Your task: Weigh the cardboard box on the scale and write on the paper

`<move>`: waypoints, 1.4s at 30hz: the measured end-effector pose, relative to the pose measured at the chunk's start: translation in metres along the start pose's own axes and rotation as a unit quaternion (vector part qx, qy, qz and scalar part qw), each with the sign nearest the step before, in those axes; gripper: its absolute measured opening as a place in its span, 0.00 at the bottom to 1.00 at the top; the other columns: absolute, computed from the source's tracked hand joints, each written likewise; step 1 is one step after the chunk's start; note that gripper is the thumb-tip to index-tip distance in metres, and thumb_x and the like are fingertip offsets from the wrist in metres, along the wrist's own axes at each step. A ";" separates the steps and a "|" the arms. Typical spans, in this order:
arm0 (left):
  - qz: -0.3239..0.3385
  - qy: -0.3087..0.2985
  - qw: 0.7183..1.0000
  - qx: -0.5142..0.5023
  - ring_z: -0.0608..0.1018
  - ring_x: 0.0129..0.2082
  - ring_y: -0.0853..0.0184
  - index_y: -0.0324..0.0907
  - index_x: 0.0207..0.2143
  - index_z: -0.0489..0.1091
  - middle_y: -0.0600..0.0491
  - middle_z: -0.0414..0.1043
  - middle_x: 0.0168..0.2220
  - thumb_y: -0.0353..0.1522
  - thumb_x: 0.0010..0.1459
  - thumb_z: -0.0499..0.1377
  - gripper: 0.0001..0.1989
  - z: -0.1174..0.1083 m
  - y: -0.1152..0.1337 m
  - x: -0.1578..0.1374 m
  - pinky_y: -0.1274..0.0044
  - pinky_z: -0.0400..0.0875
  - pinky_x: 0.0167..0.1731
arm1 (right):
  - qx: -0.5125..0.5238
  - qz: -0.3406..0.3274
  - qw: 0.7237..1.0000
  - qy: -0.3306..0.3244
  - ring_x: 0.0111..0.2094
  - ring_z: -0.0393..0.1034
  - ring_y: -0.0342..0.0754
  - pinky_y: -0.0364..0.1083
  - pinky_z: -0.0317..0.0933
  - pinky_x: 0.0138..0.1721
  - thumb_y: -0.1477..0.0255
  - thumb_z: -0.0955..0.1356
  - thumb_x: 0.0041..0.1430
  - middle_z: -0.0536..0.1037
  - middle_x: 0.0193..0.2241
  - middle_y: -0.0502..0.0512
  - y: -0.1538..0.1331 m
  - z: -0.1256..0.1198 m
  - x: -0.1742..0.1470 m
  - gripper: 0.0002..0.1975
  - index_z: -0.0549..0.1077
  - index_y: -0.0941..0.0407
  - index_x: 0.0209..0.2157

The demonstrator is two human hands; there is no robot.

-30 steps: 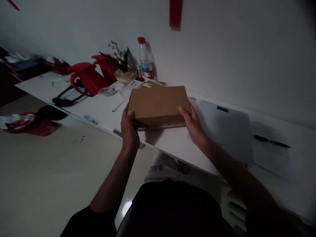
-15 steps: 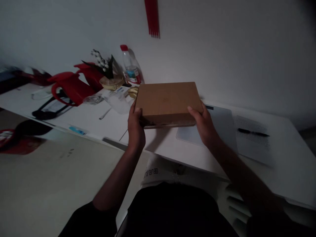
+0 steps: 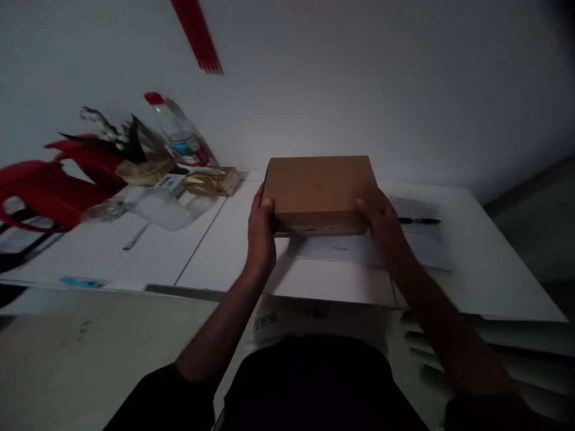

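A flat brown cardboard box [image 3: 320, 184] is held up above the white table [image 3: 233, 251] between both hands. My left hand [image 3: 261, 230] grips its left end, thumb on the near top edge, the other fingers hidden behind and below. At the right end my right hand [image 3: 381, 222] holds it the same way, thumb along the top corner. Beneath the box lies a pale flat sheet or laptop-like panel [image 3: 341, 250] with small dark lettering. Just right of it, a black pen [image 3: 420, 221] rests on a printed sheet [image 3: 431, 242].
On the left stand red jugs [image 3: 54, 191], a flower basket [image 3: 148, 170], a clear bottle with a red cap [image 3: 179, 134] and a gold packet [image 3: 209, 181]. Clear plastic [image 3: 166, 209] lies before them. A blue strip [image 3: 81, 281] sits at the table's front edge.
The view has turned right, so the jugs, bottle and wall hanging shift left in the picture. The box, still in both hands, now hangs over more of the pale panel.
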State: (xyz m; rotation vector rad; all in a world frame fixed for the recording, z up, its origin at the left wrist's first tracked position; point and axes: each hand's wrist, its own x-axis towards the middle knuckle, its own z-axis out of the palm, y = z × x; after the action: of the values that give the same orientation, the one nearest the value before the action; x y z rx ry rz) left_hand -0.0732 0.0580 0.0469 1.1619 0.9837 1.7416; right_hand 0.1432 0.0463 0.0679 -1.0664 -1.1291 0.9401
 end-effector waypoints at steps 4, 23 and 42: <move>-0.010 -0.036 0.999 -0.017 0.67 0.62 0.55 0.45 0.61 0.67 0.49 0.68 0.60 0.42 0.64 0.55 0.25 0.017 -0.005 -0.005 0.69 0.65 0.60 | -0.009 0.020 0.999 0.026 0.60 0.67 0.57 0.58 0.59 0.65 0.57 0.74 0.55 0.74 0.57 0.57 -0.002 -0.019 -0.006 0.30 0.71 0.54 0.56; -0.050 -0.074 0.996 -0.005 0.68 0.61 0.54 0.46 0.61 0.67 0.48 0.67 0.60 0.46 0.64 0.57 0.26 0.040 -0.025 -0.017 0.68 0.66 0.58 | -0.037 0.047 0.996 0.072 0.60 0.66 0.59 0.61 0.56 0.66 0.54 0.74 0.52 0.72 0.58 0.61 0.011 -0.054 -0.016 0.33 0.70 0.55 0.56; -0.034 -0.072 0.997 0.012 0.66 0.63 0.54 0.47 0.60 0.68 0.48 0.67 0.60 0.47 0.65 0.56 0.25 0.037 -0.034 -0.018 0.66 0.63 0.63 | -0.081 0.039 0.993 0.077 0.59 0.67 0.59 0.62 0.56 0.65 0.49 0.74 0.51 0.74 0.56 0.60 0.016 -0.058 -0.018 0.37 0.71 0.55 0.57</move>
State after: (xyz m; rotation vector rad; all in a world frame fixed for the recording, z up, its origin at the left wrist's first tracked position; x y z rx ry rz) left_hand -0.0267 0.0608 0.0209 1.2370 0.9485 1.5738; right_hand 0.1957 0.0229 0.0427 -1.3002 -1.0550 0.8221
